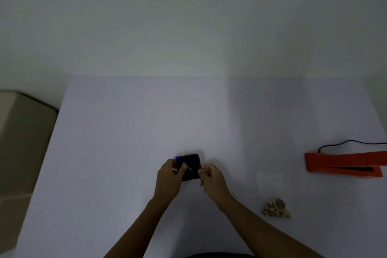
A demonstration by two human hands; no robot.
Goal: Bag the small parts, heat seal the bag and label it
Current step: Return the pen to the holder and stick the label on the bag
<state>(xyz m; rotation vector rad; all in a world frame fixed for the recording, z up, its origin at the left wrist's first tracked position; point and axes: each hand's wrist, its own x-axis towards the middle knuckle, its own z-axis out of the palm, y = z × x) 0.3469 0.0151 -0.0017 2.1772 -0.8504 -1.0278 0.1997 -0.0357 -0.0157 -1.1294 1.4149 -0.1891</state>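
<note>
- Left hand [170, 176] grips blue pen [184, 163]; right hand [211, 177] pinches something small and white, too blurry to identify.
- Both hands hide part of dark flat object [193, 161] on table [125, 132].
- Clear bag [270, 182] holding small parts [276, 209] lies right, faint.
- Orange heat sealer [343, 164] cut off at right edge.

Dim room, bare pale wall [188, 16] behind white table [125, 121]; perhaps a cardboard box [23, 142] at left.

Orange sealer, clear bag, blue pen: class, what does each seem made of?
Orange sealer: likely plastic, with a uniform matte colour. Clear bag: thin plastic film, see-through and faintly glossy. Blue pen, held between both hands: probably plastic with a metallic-looking band; blur leaves this uncertain.
</note>
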